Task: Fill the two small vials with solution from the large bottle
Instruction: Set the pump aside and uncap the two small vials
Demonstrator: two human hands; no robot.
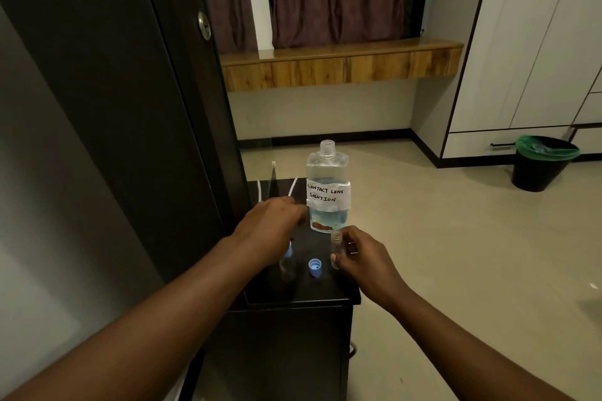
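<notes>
The large clear bottle point(327, 185), labelled "contact lens solution", stands uncapped at the back of the small black table point(338, 293). My right hand point(361, 257) pinches a small open vial point(336, 247) upright just in front of the bottle. A second small vial point(288, 267) with a blue top stands partly hidden under my left wrist. My left hand point(270, 225) hovers palm down beside the bottle's left side, its fingers hidden. A thin white stick point(293, 186) shows just beyond its knuckles; whether the hand holds it cannot be seen.
A loose blue cap point(315, 267) lies on the table between the two vials. A tall dark glossy cabinet point(130, 107) rises directly left of the table. A black bin point(540, 166) with a green liner stands on the floor at the far right.
</notes>
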